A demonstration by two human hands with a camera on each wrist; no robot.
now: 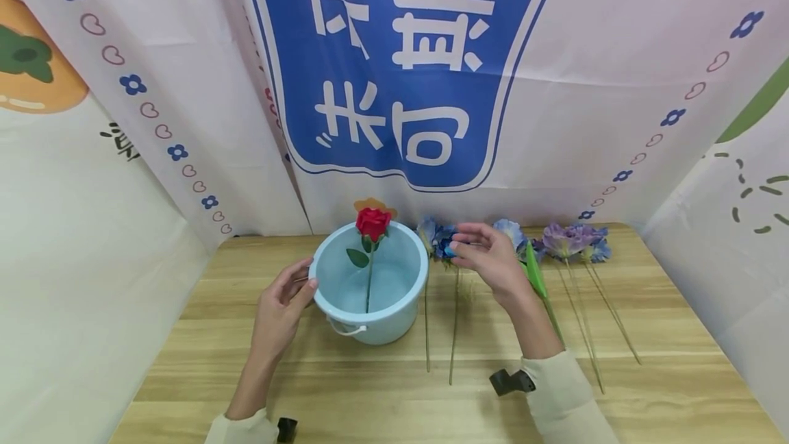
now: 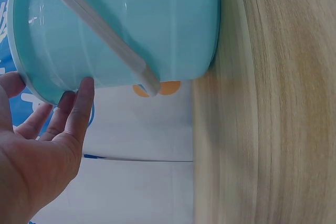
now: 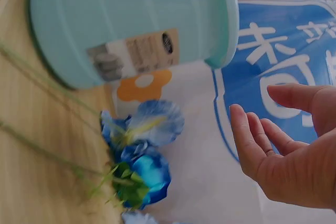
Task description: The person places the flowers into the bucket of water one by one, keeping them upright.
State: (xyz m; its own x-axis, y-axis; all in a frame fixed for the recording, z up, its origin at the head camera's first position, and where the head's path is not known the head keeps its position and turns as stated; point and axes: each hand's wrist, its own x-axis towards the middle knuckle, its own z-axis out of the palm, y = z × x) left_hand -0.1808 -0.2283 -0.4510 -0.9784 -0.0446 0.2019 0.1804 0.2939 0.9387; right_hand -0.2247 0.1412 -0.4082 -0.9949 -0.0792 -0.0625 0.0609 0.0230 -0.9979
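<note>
A light-blue bucket [image 1: 394, 317] stands upright on the table. Inside it a red rose [image 1: 372, 223] leans with its stem against the wall and its bloom above the rim. My left hand [image 1: 280, 310] holds the bucket's left edge; in the left wrist view the thumb lies at the rim and the fingers [image 2: 79, 108] touch the outer wall. Right of the bucket, my right hand [image 1: 490, 259] hovers with nothing in it, fingers apart and slightly bent. Below it in the right wrist view lie a dark blue flower [image 3: 149, 179] and a pale blue flower [image 3: 157, 124].
Purple flowers [image 1: 564, 240] on long stems lie at the table's back right. A green leaf-like piece [image 1: 535, 273] shows beside my right forearm. The bucket's white handle [image 1: 348, 329] hangs at its front. A printed cloth [image 1: 555, 122] rises behind the wooden table [image 1: 382, 396].
</note>
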